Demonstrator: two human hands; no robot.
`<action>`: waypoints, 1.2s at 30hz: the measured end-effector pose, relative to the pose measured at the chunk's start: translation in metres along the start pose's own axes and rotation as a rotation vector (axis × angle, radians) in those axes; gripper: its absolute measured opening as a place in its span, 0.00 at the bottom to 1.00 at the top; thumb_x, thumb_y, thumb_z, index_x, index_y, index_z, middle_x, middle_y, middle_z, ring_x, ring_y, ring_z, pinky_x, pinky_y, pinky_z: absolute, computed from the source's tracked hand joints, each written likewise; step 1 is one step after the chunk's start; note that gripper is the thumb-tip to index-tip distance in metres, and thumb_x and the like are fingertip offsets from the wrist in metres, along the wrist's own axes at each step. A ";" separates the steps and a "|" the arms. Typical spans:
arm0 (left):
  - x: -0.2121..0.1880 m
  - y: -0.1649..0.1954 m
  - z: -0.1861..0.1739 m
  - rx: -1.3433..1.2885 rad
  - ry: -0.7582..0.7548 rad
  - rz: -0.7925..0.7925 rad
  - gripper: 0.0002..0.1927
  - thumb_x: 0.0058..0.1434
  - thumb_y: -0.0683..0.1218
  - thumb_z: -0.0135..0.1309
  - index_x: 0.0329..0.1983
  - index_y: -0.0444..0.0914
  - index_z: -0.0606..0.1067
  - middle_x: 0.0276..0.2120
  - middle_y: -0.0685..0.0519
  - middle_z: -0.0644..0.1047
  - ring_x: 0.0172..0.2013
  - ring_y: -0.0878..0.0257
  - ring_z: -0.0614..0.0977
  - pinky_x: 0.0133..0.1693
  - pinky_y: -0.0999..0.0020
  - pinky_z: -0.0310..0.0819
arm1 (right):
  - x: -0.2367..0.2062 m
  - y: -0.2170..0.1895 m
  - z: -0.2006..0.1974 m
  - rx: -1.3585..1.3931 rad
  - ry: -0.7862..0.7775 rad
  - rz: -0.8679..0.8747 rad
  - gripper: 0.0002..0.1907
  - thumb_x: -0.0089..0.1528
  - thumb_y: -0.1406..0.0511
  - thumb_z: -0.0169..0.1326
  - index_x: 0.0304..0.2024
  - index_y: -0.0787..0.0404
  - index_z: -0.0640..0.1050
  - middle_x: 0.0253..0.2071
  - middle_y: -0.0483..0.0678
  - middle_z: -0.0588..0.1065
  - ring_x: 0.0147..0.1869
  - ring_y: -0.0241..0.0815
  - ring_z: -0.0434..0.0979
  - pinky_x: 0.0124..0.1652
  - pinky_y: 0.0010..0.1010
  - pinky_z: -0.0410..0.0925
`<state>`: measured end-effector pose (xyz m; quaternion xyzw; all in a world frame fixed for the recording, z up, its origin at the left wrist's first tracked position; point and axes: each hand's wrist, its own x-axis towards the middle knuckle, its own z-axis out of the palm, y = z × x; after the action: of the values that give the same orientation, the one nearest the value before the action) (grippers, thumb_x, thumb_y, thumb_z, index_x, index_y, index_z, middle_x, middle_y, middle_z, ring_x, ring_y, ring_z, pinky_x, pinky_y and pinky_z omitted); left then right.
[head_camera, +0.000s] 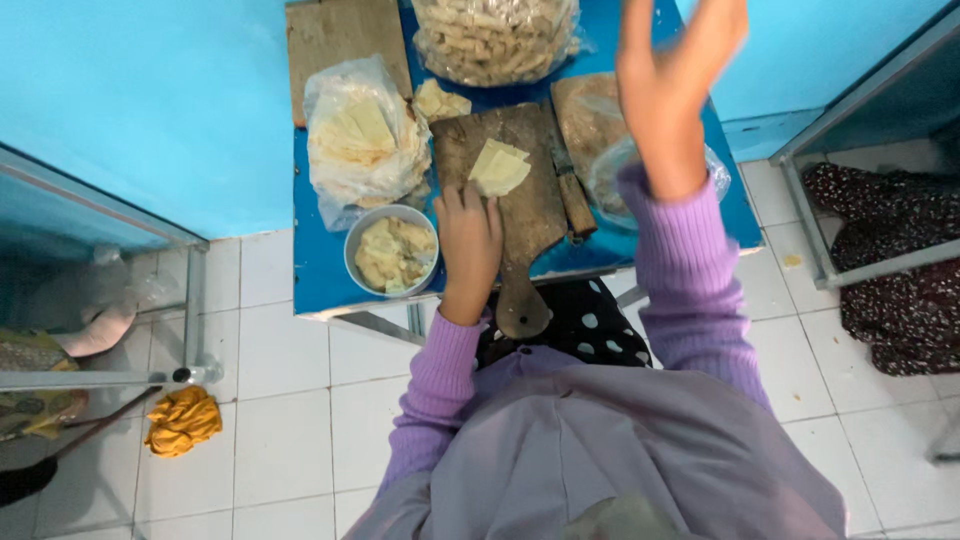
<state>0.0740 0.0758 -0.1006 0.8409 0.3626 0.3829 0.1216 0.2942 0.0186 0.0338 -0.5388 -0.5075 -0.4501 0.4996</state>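
Note:
My left hand (468, 240) rests on a dark wooden cutting board (530, 215), its fingertips touching a small stack of pale square wrappers (498, 167). My right hand (668, 90) is raised above the blue table (315, 270), blurred, fingers together and nothing seen in it. A knife with a wooden handle (572, 195) lies along the board's right edge. Left of the board a metal bowl (392, 252) holds pale filling.
A clear bag of wrappers (362, 135) lies behind the bowl, a bag of rolled pieces (495, 35) at the table's far end. Another bag (600, 130) sits right of the board. A wooden board (335, 40), a yellow cloth (182, 420) on white tiles, metal frames both sides.

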 end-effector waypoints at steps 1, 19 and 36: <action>-0.001 0.000 0.002 0.014 -0.020 -0.003 0.13 0.64 0.44 0.58 0.45 0.29 0.74 0.45 0.37 0.71 0.47 0.40 0.72 0.48 0.48 0.69 | -0.012 -0.012 -0.024 0.099 -0.055 0.062 0.14 0.69 0.74 0.59 0.54 0.72 0.70 0.48 0.61 0.72 0.51 0.62 0.72 0.51 0.45 0.66; 0.034 0.006 0.025 -0.010 -0.108 0.274 0.05 0.59 0.38 0.56 0.37 0.34 0.73 0.40 0.43 0.74 0.45 0.44 0.76 0.43 0.50 0.72 | -0.139 0.003 -0.126 -0.146 -0.440 0.691 0.19 0.58 0.73 0.64 0.52 0.65 0.78 0.41 0.53 0.82 0.43 0.49 0.85 0.40 0.35 0.75; 0.031 0.002 0.019 -0.057 -0.080 0.321 0.11 0.55 0.33 0.51 0.42 0.30 0.72 0.41 0.40 0.72 0.44 0.42 0.75 0.46 0.51 0.71 | -0.144 -0.011 -0.098 0.055 -0.309 0.771 0.15 0.63 0.79 0.58 0.53 0.68 0.77 0.41 0.54 0.83 0.44 0.41 0.86 0.40 0.27 0.75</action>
<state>0.1022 0.0977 -0.0953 0.8988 0.2075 0.3737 0.0970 0.2743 -0.0933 -0.0991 -0.7370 -0.3494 -0.1304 0.5637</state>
